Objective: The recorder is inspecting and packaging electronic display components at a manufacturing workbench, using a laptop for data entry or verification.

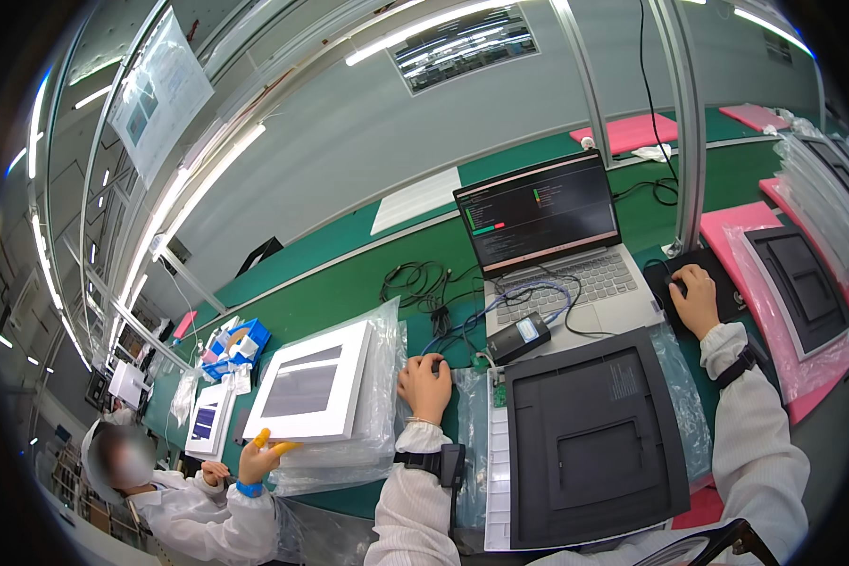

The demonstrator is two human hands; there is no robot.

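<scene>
My right hand [695, 300] is curled over a dark computer mouse [677, 284] on a black mouse pad [722, 275], right of an open laptop [575, 288]. Left of the laptop, my left hand [426, 391] rests with bent fingers by the cables [434, 316]; a small dark thing shows at its fingertips, too little to name. Between my forearms a black panel housing [599, 439] lies back side up over a white frame [498, 472], with a bit of green circuit board [499, 394] at its upper left corner. A black adapter box [519, 338] sits between housing and laptop.
At left a co-worker's hand with yellow finger covers [262, 459] touches a white-framed screen [313, 385] atop bagged panels. Beyond stand a smaller white device [208, 421] and a blue bin [241, 347]. Black panels on pink foam [726, 222] lie at right, past a metal post [687, 123].
</scene>
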